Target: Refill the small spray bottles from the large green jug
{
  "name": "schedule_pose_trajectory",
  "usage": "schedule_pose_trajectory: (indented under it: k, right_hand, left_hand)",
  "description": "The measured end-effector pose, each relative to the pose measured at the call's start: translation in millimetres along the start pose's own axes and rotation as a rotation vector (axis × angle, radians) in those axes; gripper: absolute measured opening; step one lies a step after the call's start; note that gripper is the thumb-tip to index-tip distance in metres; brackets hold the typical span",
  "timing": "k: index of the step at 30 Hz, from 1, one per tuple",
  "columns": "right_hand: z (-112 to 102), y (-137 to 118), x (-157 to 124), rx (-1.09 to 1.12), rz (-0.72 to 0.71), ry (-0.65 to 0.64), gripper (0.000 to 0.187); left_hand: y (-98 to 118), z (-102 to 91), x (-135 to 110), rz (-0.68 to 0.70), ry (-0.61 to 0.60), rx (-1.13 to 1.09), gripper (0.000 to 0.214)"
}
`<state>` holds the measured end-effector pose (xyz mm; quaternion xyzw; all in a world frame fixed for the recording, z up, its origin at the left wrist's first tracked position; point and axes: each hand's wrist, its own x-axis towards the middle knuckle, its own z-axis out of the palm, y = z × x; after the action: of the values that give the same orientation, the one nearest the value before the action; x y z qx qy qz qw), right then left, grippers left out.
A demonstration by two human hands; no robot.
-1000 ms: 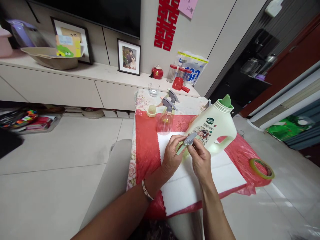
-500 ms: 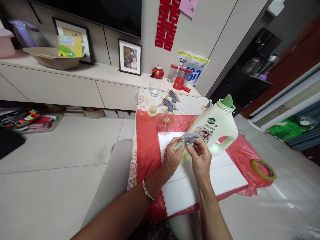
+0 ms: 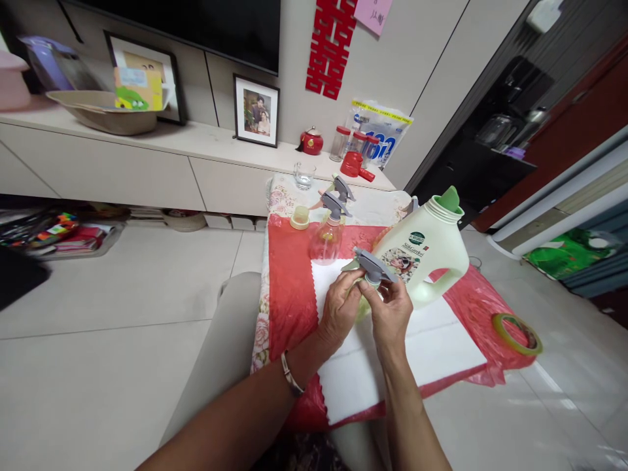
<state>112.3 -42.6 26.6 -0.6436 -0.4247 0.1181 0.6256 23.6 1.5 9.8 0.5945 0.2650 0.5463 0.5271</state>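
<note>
Both hands are closed around the neck of a spray bottle, whose grey spray head (image 3: 375,266) points up to the left. Below it a bit of the yellow-green bottle body (image 3: 363,309) shows between the hands; the rest is hidden. My left hand (image 3: 340,306) pinches the collar from the left, with the pale green trigger above its fingers. On the other side, my right hand (image 3: 392,315) has thumb and fingers at the collar. Just behind stands a large pale green detergent jug (image 3: 441,239), its cap off. A clear spray bottle (image 3: 326,243) with a grey head stands further back.
A white cloth (image 3: 441,350) lies over red plastic sheeting (image 3: 289,288) on the table. Further back are a yellowish cap (image 3: 299,217), a glass cup (image 3: 305,175) and another spray head (image 3: 343,188). A roll of tape (image 3: 500,324) lies at right. A cabinet (image 3: 230,186) borders the far side.
The spray head has turned between my fingers and stands a little higher. My right hand's fingers have shifted lower around the collar. The jug and the other bottle have stayed put.
</note>
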Motion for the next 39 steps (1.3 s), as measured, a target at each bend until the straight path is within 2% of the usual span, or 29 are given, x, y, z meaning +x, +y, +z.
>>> schedule_pose_trajectory:
  k: [3, 7, 13, 17, 22, 29, 39]
  right_hand:
    - [-2, -5, -1, -0.057, -0.006, -0.008, 0.049]
    - [-12, -12, -1, -0.158, -0.062, -0.068, 0.039]
    - [-19, -13, 0, -0.217, -0.121, -0.107, 0.032]
    - [-16, -9, 1, -0.231, -0.153, -0.056, 0.032]
    - [-10, -5, -3, -0.24, -0.176, 0.035, 0.034]
    - [-4, -1, -8, -0.222, -0.172, 0.101, 0.034]
    - [-21, -10, 8, -0.189, -0.179, -0.104, 0.034]
  left_hand:
    - [0, -0.1, 0, 0.062, -0.009, 0.023, 0.034]
    - [-2, 0.5, 0, 0.097, -0.007, 0.066, 0.033]
    - [-2, 1.4, 0, 0.069, 0.007, 0.083, 0.03]
    - [-1, 1.0, -2, 0.105, -0.002, 0.101, 0.033]
    - [-1, 2.7, -3, 0.207, 0.003, 0.245, 0.045]
    - [-5, 5.6, -1, 0.23, 0.024, 0.312, 0.041]
    - [-7, 6.6, 0, 0.241, 0.019, 0.309, 0.042]
